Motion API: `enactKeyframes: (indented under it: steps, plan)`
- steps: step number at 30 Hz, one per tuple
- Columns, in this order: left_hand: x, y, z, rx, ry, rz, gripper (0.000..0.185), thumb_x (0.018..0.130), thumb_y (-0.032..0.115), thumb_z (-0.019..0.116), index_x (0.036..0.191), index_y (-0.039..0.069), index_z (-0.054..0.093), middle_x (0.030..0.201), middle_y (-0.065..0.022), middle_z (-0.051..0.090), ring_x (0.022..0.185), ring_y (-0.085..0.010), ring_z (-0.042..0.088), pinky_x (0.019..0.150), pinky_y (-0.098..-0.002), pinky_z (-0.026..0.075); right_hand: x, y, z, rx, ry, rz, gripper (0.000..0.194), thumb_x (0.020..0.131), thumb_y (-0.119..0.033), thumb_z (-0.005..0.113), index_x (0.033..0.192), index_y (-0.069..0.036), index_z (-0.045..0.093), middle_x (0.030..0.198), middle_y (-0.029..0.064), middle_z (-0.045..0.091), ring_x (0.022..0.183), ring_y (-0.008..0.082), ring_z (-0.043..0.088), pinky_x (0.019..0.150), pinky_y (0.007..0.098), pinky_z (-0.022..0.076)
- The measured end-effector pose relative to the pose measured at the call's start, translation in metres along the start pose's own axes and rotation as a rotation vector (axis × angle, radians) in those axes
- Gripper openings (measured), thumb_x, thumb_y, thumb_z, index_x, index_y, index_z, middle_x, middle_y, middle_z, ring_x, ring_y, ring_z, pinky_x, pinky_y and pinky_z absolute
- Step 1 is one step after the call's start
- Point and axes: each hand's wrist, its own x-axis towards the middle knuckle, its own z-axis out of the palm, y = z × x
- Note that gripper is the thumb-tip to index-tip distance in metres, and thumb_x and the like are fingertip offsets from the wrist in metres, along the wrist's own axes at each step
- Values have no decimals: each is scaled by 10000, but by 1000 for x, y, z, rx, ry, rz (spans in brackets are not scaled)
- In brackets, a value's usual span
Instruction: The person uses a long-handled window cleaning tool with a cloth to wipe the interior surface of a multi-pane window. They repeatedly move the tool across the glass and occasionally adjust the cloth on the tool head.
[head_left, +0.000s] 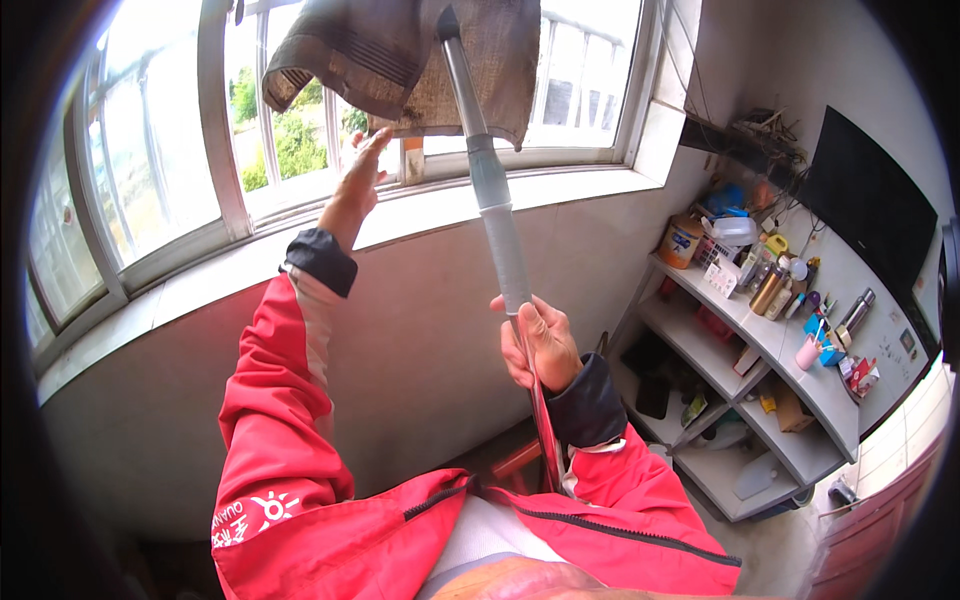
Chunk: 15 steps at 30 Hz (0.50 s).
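Observation:
My right hand (541, 343) is closed around a long metal pole (463, 90), just below its pale grey-white sleeve (504, 259). The pole slants up in front of the window, and its lower end passes beside my jacket. At the top, its dark tip lies against a worn brown cloth (480, 75); whether the two are joined, I cannot tell. A folded-over part of the cloth (360, 52) curls out to the left. My left hand (365, 176) is raised just below the cloth, fingers apart and holding nothing.
A barred sliding window (214, 120) with a white sill (450, 206) spans the wall ahead. Grey shelves (720, 330) to the right carry bottles, a tin (681, 241) and a pink cup (808, 351). A dark television (870, 195) and loose cables are above them. A reddish bar (516, 459) is low in front.

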Motion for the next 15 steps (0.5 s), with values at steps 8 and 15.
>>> enactKeyframes:
  steps: [8,15]
  plan:
    - [-80,63,101,19,-335,147,457,838,320,611,1129,-4,473,1065,-114,544,980,-188,555,758,-320,456,26,-22,7,-151,68,-97,385,938,-373,422,1052,-11,485,527,17,422,339,77,372,327,217,325]
    - [-42,123,138,4,-62,62,320,836,203,588,1042,23,421,764,-81,513,541,-154,513,457,-299,462,86,-48,22,-308,60,-327,329,924,-335,476,1004,-16,466,526,17,438,382,83,423,374,213,364]
